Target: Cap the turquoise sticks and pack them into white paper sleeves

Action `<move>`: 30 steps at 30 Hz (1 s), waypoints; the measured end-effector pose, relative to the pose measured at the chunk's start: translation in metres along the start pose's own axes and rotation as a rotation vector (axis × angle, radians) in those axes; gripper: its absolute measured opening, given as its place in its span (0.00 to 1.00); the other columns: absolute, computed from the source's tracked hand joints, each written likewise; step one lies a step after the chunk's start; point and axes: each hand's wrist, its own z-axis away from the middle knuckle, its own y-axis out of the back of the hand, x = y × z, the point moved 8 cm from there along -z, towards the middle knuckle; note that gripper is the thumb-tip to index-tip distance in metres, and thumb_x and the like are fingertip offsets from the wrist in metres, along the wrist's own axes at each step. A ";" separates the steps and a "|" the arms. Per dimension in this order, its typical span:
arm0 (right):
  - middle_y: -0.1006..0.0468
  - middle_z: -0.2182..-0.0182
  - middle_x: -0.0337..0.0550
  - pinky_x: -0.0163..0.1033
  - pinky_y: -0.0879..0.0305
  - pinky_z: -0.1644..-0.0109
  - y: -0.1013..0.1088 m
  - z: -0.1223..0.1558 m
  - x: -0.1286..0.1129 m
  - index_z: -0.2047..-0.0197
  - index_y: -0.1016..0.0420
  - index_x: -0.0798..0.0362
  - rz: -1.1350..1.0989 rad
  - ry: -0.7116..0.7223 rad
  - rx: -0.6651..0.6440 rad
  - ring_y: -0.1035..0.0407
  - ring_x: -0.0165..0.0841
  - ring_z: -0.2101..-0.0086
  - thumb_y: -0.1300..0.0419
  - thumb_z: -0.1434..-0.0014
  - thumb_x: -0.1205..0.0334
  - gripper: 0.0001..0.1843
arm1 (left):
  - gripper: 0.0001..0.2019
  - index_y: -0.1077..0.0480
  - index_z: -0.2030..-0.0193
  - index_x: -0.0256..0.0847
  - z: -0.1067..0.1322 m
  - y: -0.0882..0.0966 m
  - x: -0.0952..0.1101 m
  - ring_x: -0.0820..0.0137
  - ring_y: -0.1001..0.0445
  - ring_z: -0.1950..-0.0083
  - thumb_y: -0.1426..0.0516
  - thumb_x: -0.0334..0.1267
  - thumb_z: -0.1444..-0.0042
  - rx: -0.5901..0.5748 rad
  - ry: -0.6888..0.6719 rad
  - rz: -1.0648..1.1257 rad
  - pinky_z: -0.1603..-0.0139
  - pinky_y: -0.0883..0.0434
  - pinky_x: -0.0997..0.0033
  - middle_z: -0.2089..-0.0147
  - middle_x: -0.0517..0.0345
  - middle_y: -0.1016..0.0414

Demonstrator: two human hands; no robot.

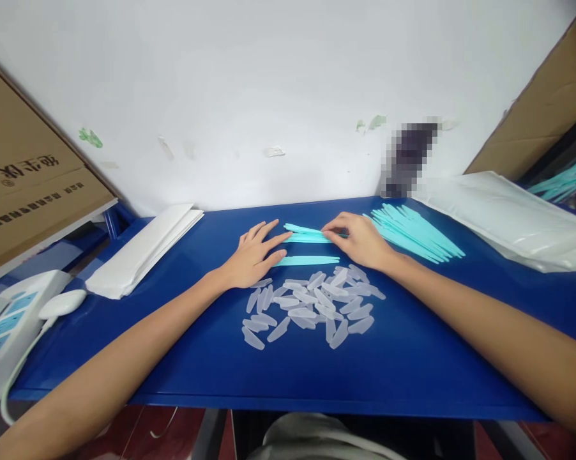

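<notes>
My left hand (254, 255) lies flat on the blue table (173, 345), fingers stretched out, tips touching the left end of a small bundle of turquoise sticks (307, 235). My right hand (357, 237) rests curled over the right end of that bundle, fingertips pinching it. One single turquoise stick (308, 260) lies just below the bundle, by my left fingertips. A scatter of several clear plastic caps (311, 306) lies in front of both hands. A large fan of turquoise sticks (415, 233) lies right of my right hand.
A stack of white paper sleeves (142, 252) lies at the left. Clear plastic bags (508, 217) lie at the right. Cardboard boxes stand at the left (24, 185) and right (551, 96). A white device with a cable (15, 313) sits at the left edge. White wall behind.
</notes>
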 end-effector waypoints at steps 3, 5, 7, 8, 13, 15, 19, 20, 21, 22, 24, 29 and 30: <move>0.20 0.63 0.46 0.43 0.32 0.56 0.000 0.000 0.002 0.61 0.17 0.52 -0.001 -0.009 0.019 0.27 0.37 0.64 0.42 0.36 0.61 0.11 | 0.28 0.40 0.27 0.59 0.000 -0.001 -0.001 0.43 0.63 0.21 0.59 0.60 0.28 0.004 0.003 -0.013 0.28 0.56 0.29 0.20 0.57 0.59; 0.20 0.63 0.46 0.43 0.32 0.57 0.001 0.000 0.003 0.62 0.17 0.51 -0.005 -0.020 0.026 0.27 0.37 0.64 0.41 0.37 0.61 0.10 | 0.27 0.39 0.28 0.59 0.000 -0.001 -0.002 0.43 0.62 0.21 0.59 0.59 0.28 0.015 0.001 -0.012 0.28 0.56 0.28 0.20 0.56 0.58; 0.20 0.62 0.46 0.43 0.32 0.58 0.001 0.000 0.003 0.62 0.18 0.51 -0.014 -0.022 0.030 0.27 0.38 0.63 0.40 0.38 0.61 0.09 | 0.26 0.36 0.29 0.59 0.000 0.000 -0.002 0.42 0.60 0.22 0.58 0.58 0.28 0.029 -0.003 -0.013 0.29 0.55 0.28 0.20 0.56 0.57; 0.20 0.62 0.46 0.43 0.32 0.59 0.001 0.001 0.003 0.62 0.18 0.50 -0.019 -0.021 0.032 0.27 0.38 0.63 0.40 0.39 0.61 0.08 | 0.26 0.36 0.30 0.59 0.000 0.000 -0.002 0.42 0.60 0.22 0.58 0.58 0.28 0.035 -0.007 -0.017 0.29 0.55 0.28 0.20 0.56 0.56; 0.21 0.61 0.46 0.45 0.33 0.55 0.000 0.002 0.000 0.64 0.19 0.50 0.007 -0.003 0.019 0.28 0.39 0.60 0.39 0.38 0.58 0.08 | 0.25 0.34 0.31 0.59 0.002 0.003 0.000 0.42 0.56 0.23 0.57 0.58 0.28 0.029 -0.018 -0.023 0.29 0.52 0.28 0.21 0.55 0.55; 0.21 0.60 0.46 0.47 0.35 0.53 0.000 0.004 -0.003 0.63 0.19 0.50 0.030 0.018 0.010 0.29 0.40 0.59 0.39 0.37 0.57 0.09 | 0.25 0.32 0.32 0.58 0.003 0.005 0.000 0.42 0.53 0.24 0.57 0.58 0.28 0.030 -0.017 -0.001 0.29 0.51 0.29 0.21 0.54 0.53; 0.21 0.59 0.46 0.48 0.36 0.52 -0.001 0.005 -0.006 0.62 0.18 0.49 0.052 0.044 0.007 0.29 0.41 0.58 0.42 0.35 0.56 0.11 | 0.26 0.32 0.32 0.56 0.004 0.006 0.000 0.45 0.50 0.25 0.56 0.58 0.28 0.041 -0.022 0.028 0.29 0.49 0.31 0.23 0.53 0.49; 0.21 0.59 0.47 0.49 0.36 0.52 0.000 0.005 -0.006 0.61 0.18 0.50 0.055 0.044 0.008 0.29 0.41 0.58 0.42 0.35 0.56 0.12 | 0.26 0.32 0.32 0.56 0.004 0.006 0.000 0.45 0.50 0.24 0.56 0.58 0.28 0.042 -0.024 0.034 0.29 0.49 0.32 0.23 0.53 0.49; 0.21 0.59 0.47 0.49 0.36 0.53 0.000 0.005 -0.006 0.60 0.18 0.50 0.058 0.043 0.008 0.29 0.41 0.58 0.43 0.34 0.55 0.13 | 0.26 0.32 0.32 0.55 0.005 0.006 0.000 0.46 0.51 0.24 0.56 0.58 0.28 0.042 -0.026 0.041 0.28 0.49 0.33 0.23 0.53 0.49; 0.21 0.59 0.48 0.49 0.36 0.53 0.000 0.005 -0.007 0.60 0.17 0.50 0.060 0.043 0.005 0.30 0.41 0.58 0.43 0.34 0.55 0.14 | 0.26 0.32 0.32 0.55 0.005 0.006 -0.001 0.47 0.51 0.24 0.57 0.57 0.28 0.040 -0.030 0.048 0.28 0.49 0.34 0.23 0.53 0.49; 0.21 0.59 0.48 0.49 0.37 0.53 0.000 0.006 -0.009 0.60 0.17 0.50 0.061 0.052 -0.007 0.30 0.41 0.59 0.44 0.33 0.55 0.15 | 0.26 0.32 0.32 0.54 0.005 0.005 -0.001 0.48 0.52 0.24 0.57 0.57 0.28 0.036 -0.038 0.062 0.27 0.50 0.36 0.23 0.54 0.49; 0.21 0.61 0.49 0.50 0.38 0.55 -0.001 0.008 -0.016 0.63 0.16 0.49 0.075 0.098 -0.046 0.33 0.42 0.60 0.46 0.33 0.57 0.17 | 0.25 0.30 0.35 0.52 0.007 0.008 0.001 0.49 0.49 0.25 0.56 0.57 0.28 0.054 -0.063 0.089 0.28 0.48 0.37 0.24 0.54 0.46; 0.21 0.61 0.49 0.50 0.38 0.55 -0.002 0.008 -0.018 0.63 0.16 0.49 0.079 0.107 -0.053 0.33 0.42 0.60 0.46 0.32 0.57 0.17 | 0.25 0.29 0.36 0.52 0.007 0.009 0.001 0.49 0.48 0.25 0.56 0.56 0.28 0.060 -0.063 0.098 0.28 0.47 0.37 0.25 0.54 0.45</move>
